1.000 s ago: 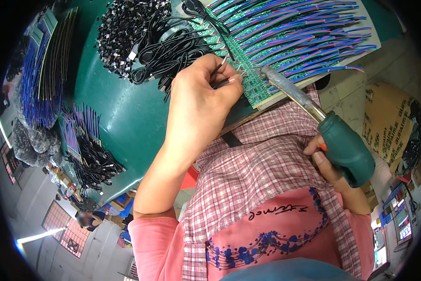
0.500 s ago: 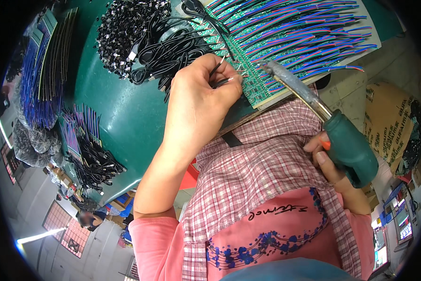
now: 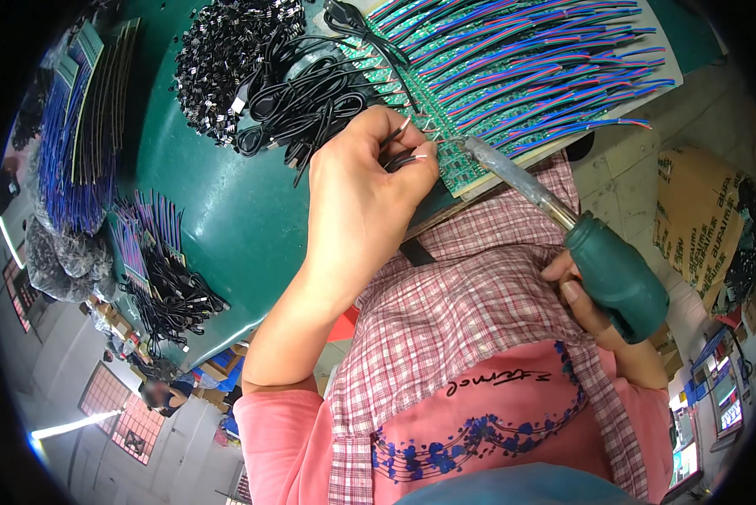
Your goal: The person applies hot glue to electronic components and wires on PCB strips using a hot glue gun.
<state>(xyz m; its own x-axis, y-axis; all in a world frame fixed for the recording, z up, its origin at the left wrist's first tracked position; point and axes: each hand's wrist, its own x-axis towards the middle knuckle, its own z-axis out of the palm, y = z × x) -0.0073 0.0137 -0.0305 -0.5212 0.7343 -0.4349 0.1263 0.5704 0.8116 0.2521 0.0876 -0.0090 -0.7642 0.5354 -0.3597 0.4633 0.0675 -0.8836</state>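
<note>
Plainly, we are working at a green table (image 3: pixel 226 198), with a panel of green circuit boards (image 3: pixel 456 172) lying on its right side; rows of blue, red and black wires (image 3: pixel 563 77) are fanning across the panel. Our right hand (image 3: pixel 582 296) is gripping a green-handled soldering iron (image 3: pixel 607 259), and the iron's tip (image 3: pixel 471 146) is pointing at the panel just beside our left hand (image 3: pixel 370 160); whether it is touching, we are not able to tell. That left hand is pinching black cable ends (image 3: pixel 403 160) with bared pale tips, close over the panel's near part. For good work, we should be bracing the wrist, lining up one bared tip at a time and holding our fingertips back from the heat.

Around us, a checked apron (image 3: pixel 445 328) is hanging beneath the iron's shaft, so we should be lifting hot metal clear of cloth. A cardboard box (image 3: pixel 689 223) is standing off to the right. A pile of small connectors (image 3: pixel 226 67) is spreading at the back, a tangle of black cables (image 3: pixel 319 93) is crowding our left knuckles, and one loose black cable (image 3: pixel 395 55) is crossing the panel's left edge, possibly snagging us.
</note>
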